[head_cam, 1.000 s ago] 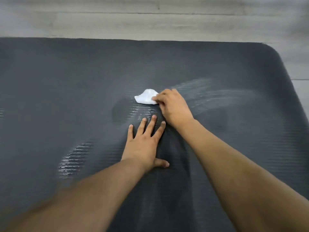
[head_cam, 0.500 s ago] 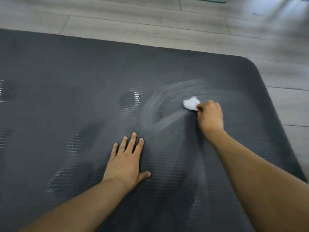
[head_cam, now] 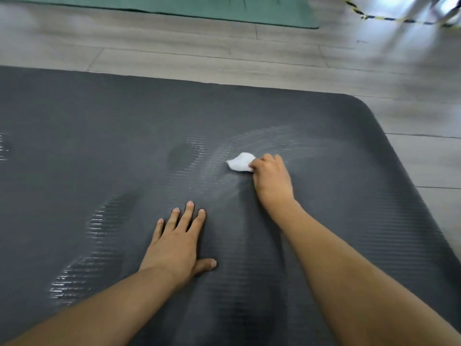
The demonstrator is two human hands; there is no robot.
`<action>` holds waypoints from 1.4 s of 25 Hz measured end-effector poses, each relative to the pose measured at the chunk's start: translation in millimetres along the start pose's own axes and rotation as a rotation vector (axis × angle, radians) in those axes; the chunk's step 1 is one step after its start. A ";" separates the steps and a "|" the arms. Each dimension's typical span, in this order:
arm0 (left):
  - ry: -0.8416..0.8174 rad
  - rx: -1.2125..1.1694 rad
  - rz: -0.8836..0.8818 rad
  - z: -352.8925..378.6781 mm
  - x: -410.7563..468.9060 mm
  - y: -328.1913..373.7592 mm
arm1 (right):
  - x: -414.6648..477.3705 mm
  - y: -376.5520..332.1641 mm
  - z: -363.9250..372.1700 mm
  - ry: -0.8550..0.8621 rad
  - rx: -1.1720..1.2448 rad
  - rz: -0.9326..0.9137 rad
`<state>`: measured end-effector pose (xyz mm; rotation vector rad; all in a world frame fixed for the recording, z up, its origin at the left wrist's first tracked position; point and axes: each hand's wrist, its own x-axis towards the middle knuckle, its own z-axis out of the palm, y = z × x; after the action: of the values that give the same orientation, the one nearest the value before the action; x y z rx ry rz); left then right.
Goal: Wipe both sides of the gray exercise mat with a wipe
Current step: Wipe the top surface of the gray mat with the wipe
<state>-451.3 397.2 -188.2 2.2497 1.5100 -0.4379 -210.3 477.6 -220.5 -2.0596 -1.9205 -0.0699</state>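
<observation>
Head view: a person wipes a gray mat (head_cam: pixel 99 146) lying flat on the floor (head_cam: pixel 224 56).
The right hand (head_cam: pixel 270 181) pinches a crumpled white wipe (head_cam: pixel 240 162) against the mat; the left hand (head_cam: pixel 178 242) rests flat, fingers spread, nearer the person.

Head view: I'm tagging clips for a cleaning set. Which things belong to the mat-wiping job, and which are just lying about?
In the job:
gray mat
white wipe
right hand, gripping the wipe
left hand, flat on the mat

Lying about:
green mat
yellow-and-black striped cord
floor
</observation>
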 end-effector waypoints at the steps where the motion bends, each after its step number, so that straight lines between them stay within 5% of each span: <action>1: 0.010 0.007 0.005 0.8 0.6 0.2 | 6.3 23.6 -5.6 0.019 -0.037 0.193; 3: 0.020 0.014 0.008 1.5 0.4 -0.8 | 2.3 17.5 -5.1 0.029 -0.026 0.320; 4: 0.008 0.010 0.003 0.9 0.0 -0.6 | -6.2 -7.8 -1.9 0.021 0.063 0.229; 8: 0.010 0.037 -0.012 0.0 2.6 2.6 | -40.9 -72.9 18.8 -0.059 0.184 -0.468; 10: -0.007 0.025 -0.014 1.0 3.5 1.1 | -7.0 -39.1 10.5 -0.049 0.108 -0.366; 12: -0.015 0.014 -0.011 2.0 3.8 0.5 | 20.9 5.0 -2.8 -0.083 -0.038 0.039; 14: -0.026 0.015 -0.003 0.5 2.6 -0.3 | 25.8 25.9 -5.2 -0.101 -0.107 0.257; 21: -0.068 0.104 -0.025 -40.2 9.8 18.3 | -32.5 -27.4 11.9 -0.108 0.164 -0.373; 24: 0.001 0.087 0.035 -62.2 36.8 35.3 | -15.0 55.3 -9.6 -0.006 0.028 -0.031; 27: -0.096 0.057 0.086 -58.6 61.2 44.6 | -13.0 152.2 -45.4 -0.082 -0.219 0.403; 30: -0.121 0.035 0.057 -47.8 66.9 46.9 | -16.5 179.3 -56.0 0.031 -0.220 0.617; 32: -0.101 0.030 0.048 -47.4 67.0 47.2 | -15.1 138.5 -35.2 0.105 -0.119 0.507; 35: -0.078 0.004 0.043 -44.4 69.6 46.2 | -15.8 39.5 3.4 -0.047 0.135 -0.106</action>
<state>-381.1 459.0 -174.9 2.2366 1.4210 -0.5105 -173.7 461.6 -235.6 -1.8875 -2.0036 0.0826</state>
